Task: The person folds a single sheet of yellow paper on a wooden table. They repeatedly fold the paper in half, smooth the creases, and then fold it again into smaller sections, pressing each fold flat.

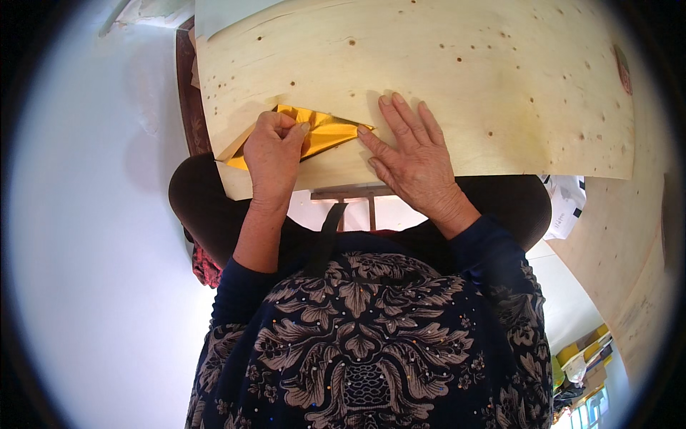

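A folded sheet of shiny gold foil paper [325,136] lies near the front edge of the wooden board, narrowing to a point at each end. My left hand [274,146] is closed over its left part, with thumb and forefinger pinching a fold of the paper. Part of the sheet is hidden beneath that hand. On the right, my right hand [411,143] rests on the board with its fingers stretched out and spread. Its forefinger touches the right tip of the gold paper.
The pale wooden board [429,64] has small dark knots and lies across my knees. A small reddish object [623,69] sits near its far right edge. A white printed bag or paper [566,206] is beside my right knee. Several colourful items lie on the floor at lower right.
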